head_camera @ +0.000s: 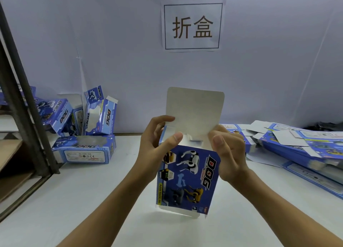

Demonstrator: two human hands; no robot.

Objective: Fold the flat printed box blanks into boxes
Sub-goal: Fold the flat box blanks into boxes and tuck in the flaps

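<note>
I hold a blue printed "DOG" box point(187, 180) upright above the white table point(78, 200), opened into a tube. Its grey-white top flap point(194, 113) stands straight up. My left hand point(157, 142) grips the box's upper left corner, thumb on the front edge and fingers curled behind the flap's base. My right hand point(230, 152) grips the upper right corner, thumb at the flap's fold. The bottom flaps hang loose just above the table.
Several folded boxes point(87, 128) are piled at the back left beside a dark metal shelf post point(24, 105). A stack of flat box blanks point(297, 146) lies at the right. A paper sign point(192, 26) hangs on the wall behind.
</note>
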